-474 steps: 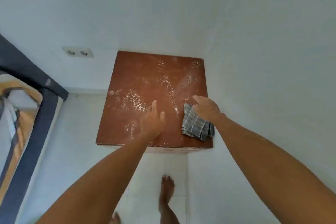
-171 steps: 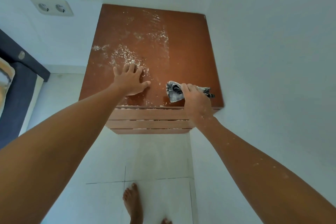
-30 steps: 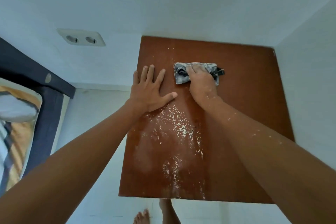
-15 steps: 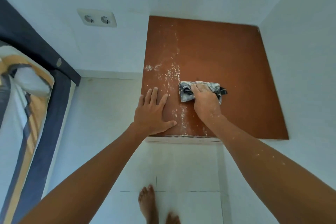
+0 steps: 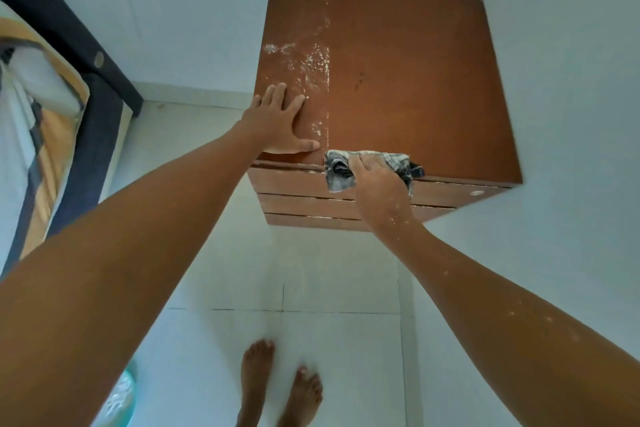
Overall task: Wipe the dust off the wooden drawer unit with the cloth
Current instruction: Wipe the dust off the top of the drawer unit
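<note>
the wooden drawer unit [image 5: 398, 80] stood in a corner between two white walls, its top facing the camera and its drawer fronts below the near edge. the right hand [image 5: 379, 191] held the grip closed around the bunched checked cloth [image 5: 341, 168], fingers curled over it, at the near front edge of the top, part of the cloth hanging over onto the uppermost drawer front. the left hand [image 5: 280, 123] lay flat with fingers spread on the top, holding nothing, just left of the cloth. the remaining dust [image 5: 313, 59] ran as a pale band from near the left thumb away toward the back wall, its long axis front to back, lying up and slightly left of the cloth. right of that band the top appeared clean. in the inspector's judgement the right hand was better placed, and the next pass would need to go forward and leftward along the band, with the left hand partly in its path.
</note>
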